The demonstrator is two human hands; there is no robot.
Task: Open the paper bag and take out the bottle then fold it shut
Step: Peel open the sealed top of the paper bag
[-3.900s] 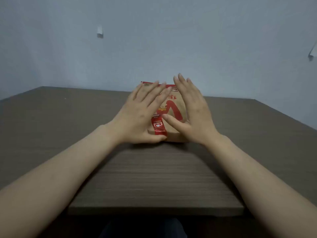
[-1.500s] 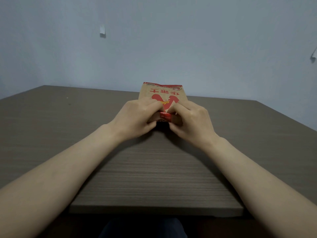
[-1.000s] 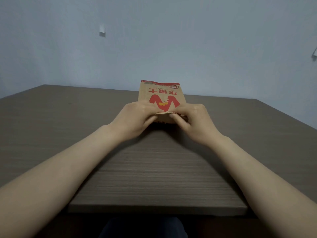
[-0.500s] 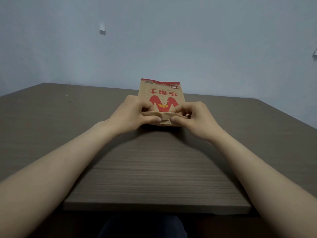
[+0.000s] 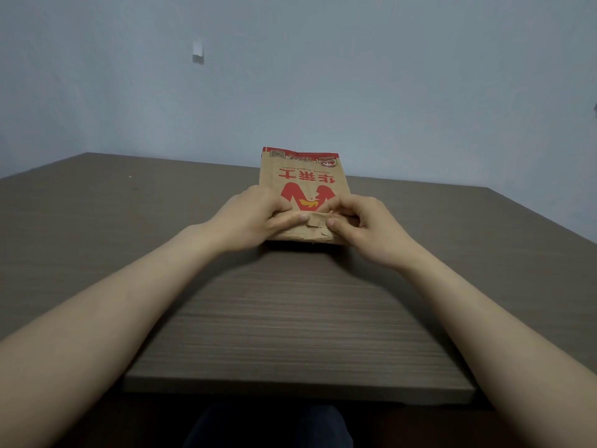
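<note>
A brown paper bag (image 5: pixel 303 176) with a red logo and red characters lies flat on the table, its printed side up and upside down to me. Its near end is a crumpled, rolled fold (image 5: pixel 307 232). My left hand (image 5: pixel 252 218) pinches the left part of that fold, thumb on top. My right hand (image 5: pixel 365 226) pinches the right part the same way. The bag bulges a little, and no bottle is visible.
The bag rests on a dark wood-grain table (image 5: pixel 290 318) whose near edge runs across the bottom of the view. A plain bluish wall stands behind, with a small white hook (image 5: pixel 197 55) on it.
Both hands have unrolled the bag's near fold toward me. The red strip seen earlier at the fold is gone from sight, and more plain brown paper shows between my thumbs.
</note>
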